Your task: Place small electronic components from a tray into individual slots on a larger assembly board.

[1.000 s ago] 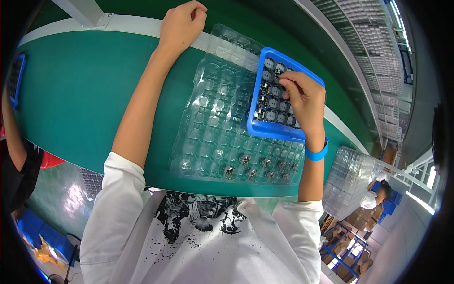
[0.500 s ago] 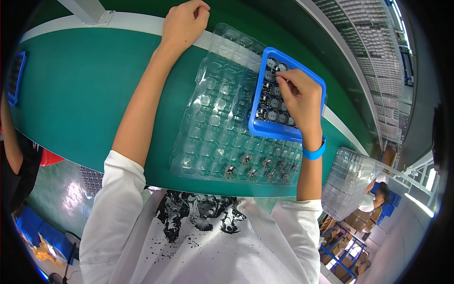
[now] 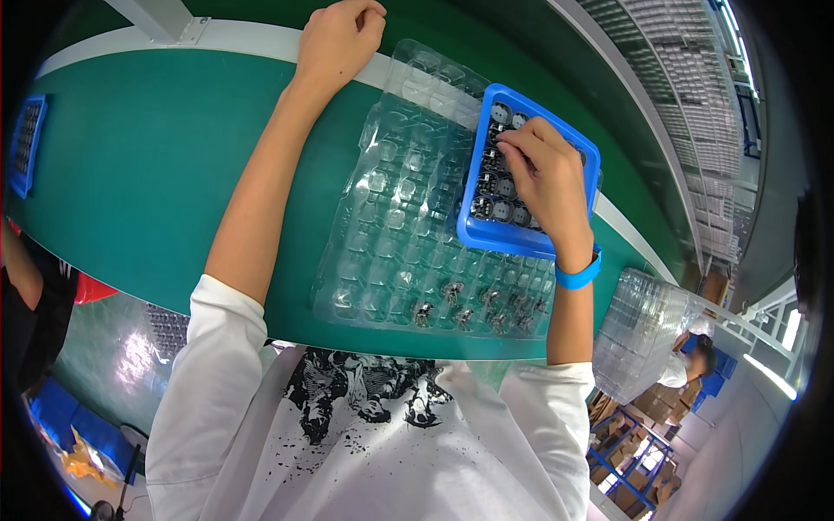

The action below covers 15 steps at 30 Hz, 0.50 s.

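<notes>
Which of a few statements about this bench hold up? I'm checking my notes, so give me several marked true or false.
1. The right hand reaches into the blue tray. True.
2. The blue tray lies on the clear blister tray. True.
3. The left hand holds a small part over the blue tray. False: it rests as a fist at the belt's far white edge.
4. Every pocket of the clear tray is filled. False: only the near row holds small dark parts.
5. The right wrist wears a blue band. True.
</notes>
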### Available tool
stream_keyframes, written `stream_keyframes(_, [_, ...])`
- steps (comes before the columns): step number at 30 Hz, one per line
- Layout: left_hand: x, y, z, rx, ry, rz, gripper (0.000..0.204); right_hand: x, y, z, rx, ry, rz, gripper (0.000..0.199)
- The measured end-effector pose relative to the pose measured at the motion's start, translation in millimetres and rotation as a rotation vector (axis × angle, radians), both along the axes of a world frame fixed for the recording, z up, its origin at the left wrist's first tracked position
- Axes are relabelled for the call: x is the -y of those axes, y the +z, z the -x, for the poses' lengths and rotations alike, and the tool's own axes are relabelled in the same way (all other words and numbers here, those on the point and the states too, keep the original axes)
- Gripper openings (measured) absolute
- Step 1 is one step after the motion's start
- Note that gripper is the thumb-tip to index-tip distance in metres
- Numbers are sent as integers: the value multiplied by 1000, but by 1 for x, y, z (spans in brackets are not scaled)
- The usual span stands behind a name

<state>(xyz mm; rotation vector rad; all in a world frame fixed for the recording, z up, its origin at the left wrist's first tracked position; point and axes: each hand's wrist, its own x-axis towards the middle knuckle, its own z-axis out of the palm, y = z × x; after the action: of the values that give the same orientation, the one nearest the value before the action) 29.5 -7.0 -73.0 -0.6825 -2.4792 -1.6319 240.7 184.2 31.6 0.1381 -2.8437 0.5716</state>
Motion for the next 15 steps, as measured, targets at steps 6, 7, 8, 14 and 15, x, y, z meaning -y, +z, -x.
stream_keyframes(6, [1,1,1,0,-9,22,24,1,2,0,-21,5,-41,9])
stream_keyframes(7, [1,0,1,1,-9,22,24,1,2,-1,-27,1,-37,9])
stream_keyframes(8, [0,0,0,2,-7,8,24,1,2,-1,-26,0,-37,9])
stream_keyframes(14, [-1,-2,2,3,-10,4,24,1,0,-1,11,18,-27,9])
stream_keyframes(15, [-2,-1,2,7,-9,-4,24,1,1,-1,27,9,-22,9])
